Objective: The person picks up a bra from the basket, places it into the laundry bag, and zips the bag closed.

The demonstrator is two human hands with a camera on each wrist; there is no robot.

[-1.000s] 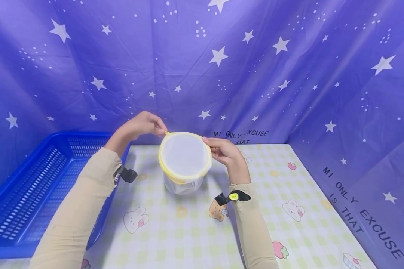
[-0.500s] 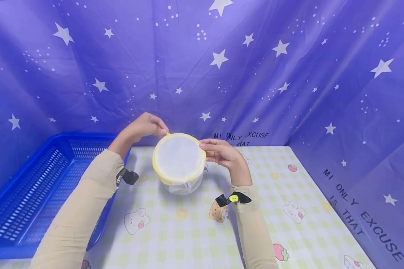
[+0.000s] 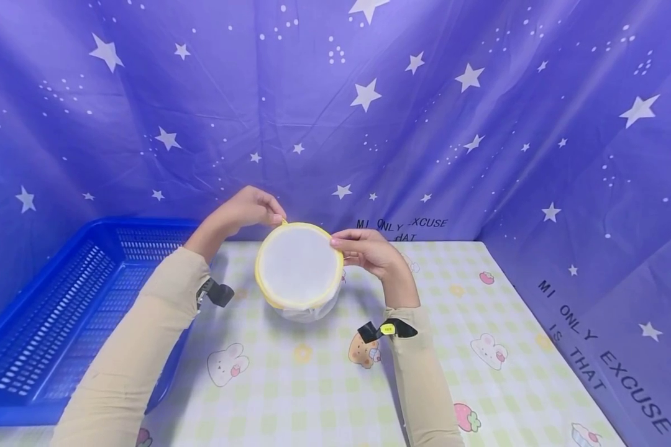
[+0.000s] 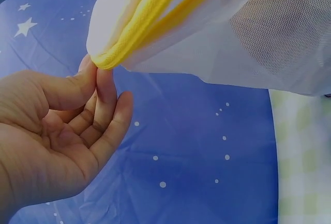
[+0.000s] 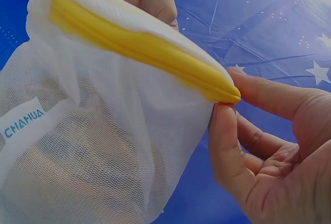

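A white mesh laundry bag [image 3: 299,264] with a round flat end and yellow edging is held up over the table, the flat end tilted toward the head camera. My left hand [image 3: 251,208] pinches the yellow edging [image 4: 139,27] at its far left side between thumb and fingertips. On the opposite side my right hand [image 3: 371,251] pinches the rim, thumb and forefinger meeting at a corner of the yellow band [image 5: 139,48]. Folds of thin mesh hang beneath, and a white label [image 5: 23,118] with blue lettering shows in the right wrist view.
A blue plastic basket [image 3: 17,416] with perforated walls stands at the left, beside my left forearm. The table wears a green-and-white checked cloth [image 3: 274,391] with cartoon prints. Behind it and to the right hangs a purple star-patterned curtain [image 3: 291,93].
The bag's flat end has shifted a little left and tipped further toward the head camera. My right hand's fingertips have moved slightly left with the rim; my left hand keeps its pinch.
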